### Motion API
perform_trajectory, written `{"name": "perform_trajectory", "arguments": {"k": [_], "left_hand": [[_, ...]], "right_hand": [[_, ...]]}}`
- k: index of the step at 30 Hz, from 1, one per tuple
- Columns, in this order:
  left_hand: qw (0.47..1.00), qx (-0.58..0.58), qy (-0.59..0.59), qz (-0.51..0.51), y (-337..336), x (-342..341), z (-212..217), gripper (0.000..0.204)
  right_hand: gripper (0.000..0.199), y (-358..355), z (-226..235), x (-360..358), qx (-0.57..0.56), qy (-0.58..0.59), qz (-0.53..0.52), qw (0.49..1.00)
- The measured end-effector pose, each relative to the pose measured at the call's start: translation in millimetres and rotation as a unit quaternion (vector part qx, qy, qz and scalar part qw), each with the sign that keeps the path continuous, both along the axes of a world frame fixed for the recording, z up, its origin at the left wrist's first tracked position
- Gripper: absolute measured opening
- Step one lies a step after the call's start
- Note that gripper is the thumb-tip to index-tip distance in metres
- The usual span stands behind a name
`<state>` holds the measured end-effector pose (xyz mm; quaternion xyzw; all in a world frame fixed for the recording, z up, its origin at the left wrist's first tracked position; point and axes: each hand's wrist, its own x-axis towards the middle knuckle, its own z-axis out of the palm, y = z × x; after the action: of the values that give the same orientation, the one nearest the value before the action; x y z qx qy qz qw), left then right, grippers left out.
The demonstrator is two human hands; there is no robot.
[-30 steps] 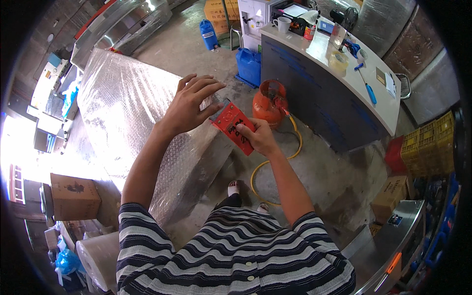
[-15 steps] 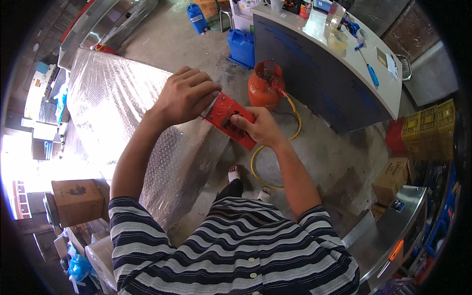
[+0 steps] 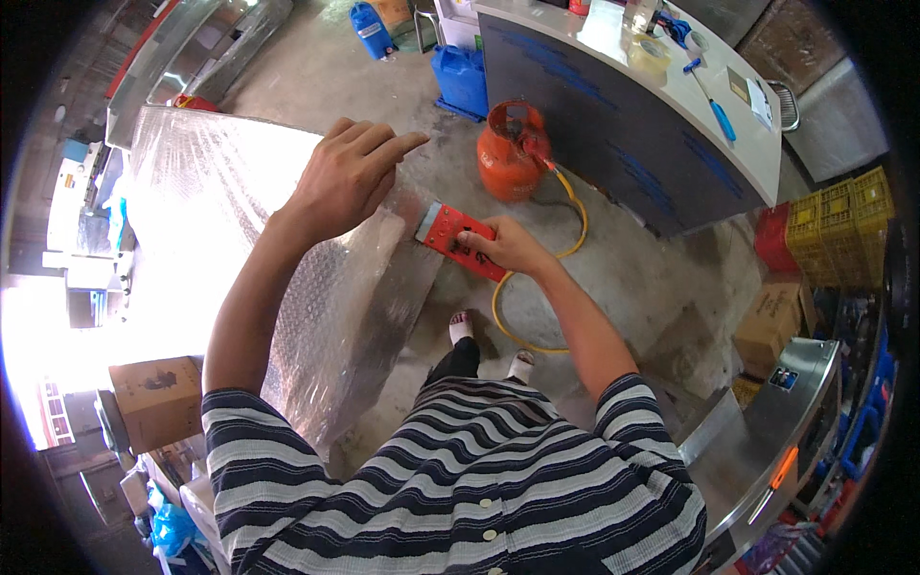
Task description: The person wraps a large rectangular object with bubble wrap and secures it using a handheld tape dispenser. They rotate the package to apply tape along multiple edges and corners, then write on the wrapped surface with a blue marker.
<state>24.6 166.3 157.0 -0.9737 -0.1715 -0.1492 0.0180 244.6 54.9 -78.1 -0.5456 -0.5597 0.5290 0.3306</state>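
My right hand (image 3: pixel 516 246) grips a flat red tool (image 3: pixel 446 229) with a pale grey end and small screw heads. Its thumb lies across dark markings on the tool's face, and the grey end points up and left. My left hand (image 3: pixel 347 182) is raised just left of the tool, apart from it. Its index finger stretches to the right while the other fingers bend, and nothing shows in it. Below my left forearm stands a large block wrapped in bubble wrap and clear film (image 3: pixel 321 297), bright with glare on top.
Ahead stands an orange gas cylinder (image 3: pixel 508 163) with a yellow hose (image 3: pixel 582 216) looping over the floor. Behind it curves a counter (image 3: pixel 757 163) bearing a blue-handled screwdriver (image 3: pixel 721 120). Yellow crates (image 3: pixel 834 230) and a steel bench (image 3: pixel 767 431) are at right, a cardboard box (image 3: pixel 158 402) at left.
My left hand has come off the grey end of the red tool and moved up and left, its index finger now extended. My right hand keeps holding the tool.
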Motion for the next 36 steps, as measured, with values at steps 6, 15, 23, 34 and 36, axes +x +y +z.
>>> {"name": "perform_trajectory", "arguments": {"k": [6,15,23,34,36], "left_hand": [[0.988,0.144,-0.039,0.031,-30.0,5.1,-26.8,0.053],[0.830,0.307,0.442,0.144,-102.2,8.1,-141.6,0.080],[0.752,0.330,0.558,0.122,-120.8,-5.3,-194.0,0.073],[0.815,0.251,0.514,0.093,-188.1,-79.4,-122.4,0.077],[0.829,0.207,0.510,0.092,-202.9,-86.6,-134.6,0.076]], "right_hand": [[0.060,-6.0,-7.8,10.5,-0.011,-0.184,0.037,0.982],[0.025,10.0,56.0,-25.4,0.079,-0.633,0.112,0.762],[0.064,-117.8,-108.5,23.1,-0.141,-0.372,0.067,0.915],[0.080,-330.5,-168.8,61.7,-0.335,-0.085,-0.169,0.923],[0.070,-315.8,-163.9,46.5,-0.324,0.154,-0.276,0.892]]}}
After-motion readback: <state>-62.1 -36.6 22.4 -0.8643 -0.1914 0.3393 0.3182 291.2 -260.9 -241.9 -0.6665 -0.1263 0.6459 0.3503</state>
